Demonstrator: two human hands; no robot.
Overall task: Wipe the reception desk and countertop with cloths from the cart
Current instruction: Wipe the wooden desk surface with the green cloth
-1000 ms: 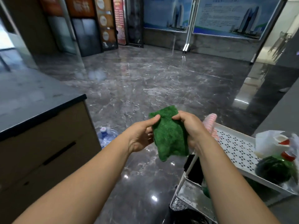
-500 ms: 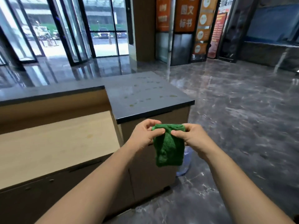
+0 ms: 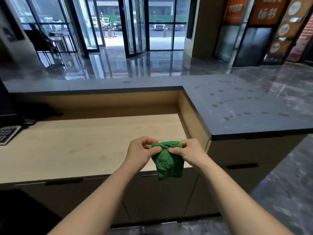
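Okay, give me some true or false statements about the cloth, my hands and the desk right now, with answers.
1. The left hand and right hand both pinch the green cloth at its top. True.
2. The green cloth lies flat on the wooden desk. False: it hangs from the hands, off the surface.
3. The dark countertop shows rows of small spots. True.
4. The keyboard sits at the desk's right end. False: it is at the far left.
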